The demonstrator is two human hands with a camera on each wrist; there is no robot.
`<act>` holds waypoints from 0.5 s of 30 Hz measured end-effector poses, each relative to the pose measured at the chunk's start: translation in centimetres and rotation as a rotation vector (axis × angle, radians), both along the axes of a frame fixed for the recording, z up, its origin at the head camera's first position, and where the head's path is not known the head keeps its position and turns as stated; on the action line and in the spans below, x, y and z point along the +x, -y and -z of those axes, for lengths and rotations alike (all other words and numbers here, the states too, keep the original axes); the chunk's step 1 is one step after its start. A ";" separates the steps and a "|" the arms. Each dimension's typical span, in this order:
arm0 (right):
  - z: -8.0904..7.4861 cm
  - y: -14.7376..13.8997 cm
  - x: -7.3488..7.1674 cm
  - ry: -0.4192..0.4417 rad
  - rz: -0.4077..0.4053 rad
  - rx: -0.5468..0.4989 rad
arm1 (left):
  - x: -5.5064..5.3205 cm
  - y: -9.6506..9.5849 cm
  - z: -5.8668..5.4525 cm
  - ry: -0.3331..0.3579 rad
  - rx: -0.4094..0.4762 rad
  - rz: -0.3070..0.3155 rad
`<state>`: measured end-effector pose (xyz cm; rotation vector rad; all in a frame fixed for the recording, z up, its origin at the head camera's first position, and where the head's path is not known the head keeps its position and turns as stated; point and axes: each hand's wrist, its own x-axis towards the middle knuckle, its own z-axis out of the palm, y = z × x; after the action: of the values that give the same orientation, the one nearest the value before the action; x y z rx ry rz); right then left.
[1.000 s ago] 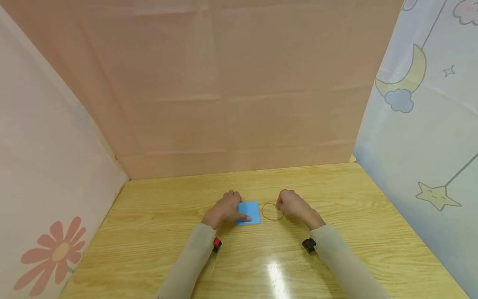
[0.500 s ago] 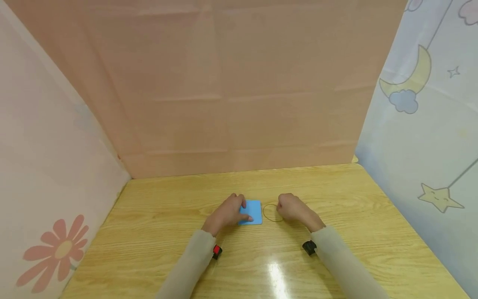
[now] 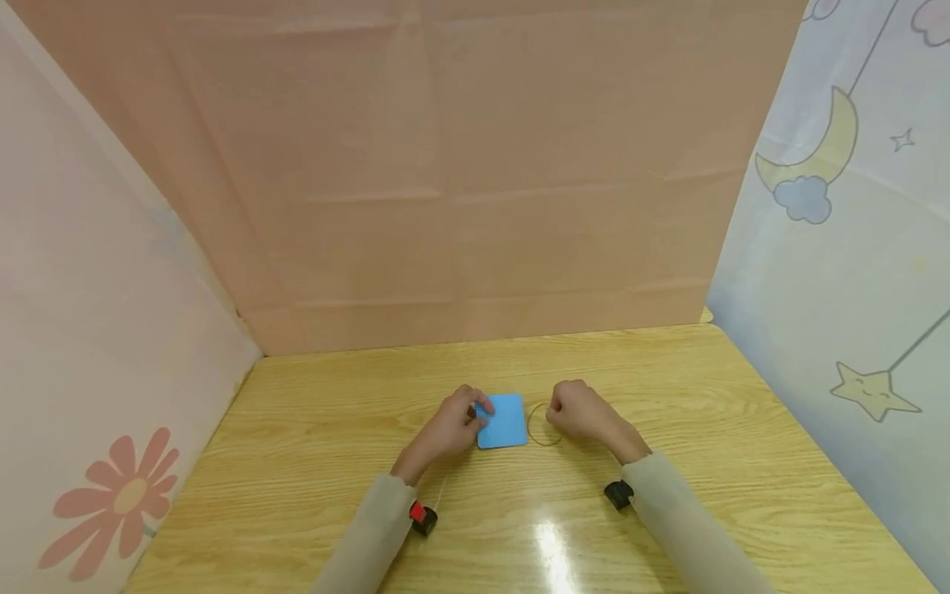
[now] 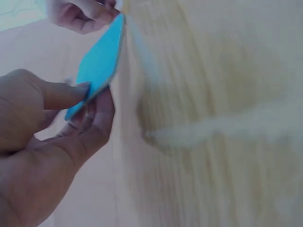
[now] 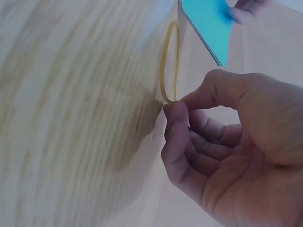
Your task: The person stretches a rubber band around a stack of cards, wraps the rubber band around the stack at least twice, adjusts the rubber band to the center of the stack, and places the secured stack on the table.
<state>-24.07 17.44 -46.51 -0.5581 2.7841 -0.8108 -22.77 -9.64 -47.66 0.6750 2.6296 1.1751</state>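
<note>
A thin blue square card [image 3: 506,422] with rounded corners is pinched at its left edge by my left hand [image 3: 448,422]. In the left wrist view the thumb lies on the card's blue face [image 4: 102,56] and the fingers curl beneath it, with the card raised off the table. To its right, my right hand [image 3: 586,411] pinches a thin yellowish rubber band [image 5: 163,66] between thumb and index finger. The band hangs as an unstretched loop, just beside the card's right edge in the head view. The right hand's other fingers are curled in.
Both hands are over a wood-grain table [image 3: 334,495]. A pinkish-brown sheet [image 3: 445,206] hangs along the back edge. Printed white sheets stand at both sides, with a flower [image 3: 126,497] on the left and a moon [image 3: 820,148] on the right.
My left hand has gone from lying over the card to pinching its left edge, and the card has come up and slightly right. The right hand has barely moved, still holding the rubber band.
</note>
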 end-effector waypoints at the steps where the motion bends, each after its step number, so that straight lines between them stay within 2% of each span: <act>1: 0.0 0.0 0.0 -0.003 -0.012 -0.006 | 0.2 0.0 0.0 0.011 0.043 -0.016; 3: 0.0 -0.1 0.0 0.005 -0.021 -0.020 | 0.5 0.0 -0.2 0.029 0.130 -0.058; 7: -0.4 -0.3 0.3 0.045 0.014 -0.049 | 0.9 0.1 -0.7 0.077 0.295 -0.154; 10: -0.7 -0.4 0.5 0.078 0.046 -0.067 | 1.1 0.2 -1.0 0.158 0.414 -0.218; 13: -1.0 -0.5 0.6 0.074 0.022 -0.060 | 1.3 0.3 -1.2 0.231 0.478 -0.275; 15: -1.1 -0.5 0.7 0.065 0.020 -0.064 | 1.4 0.4 -1.3 0.256 0.487 -0.299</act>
<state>-23.41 17.99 -45.43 -0.5055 2.7178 -0.9079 -21.33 -10.03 -46.41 0.1731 2.2929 1.8798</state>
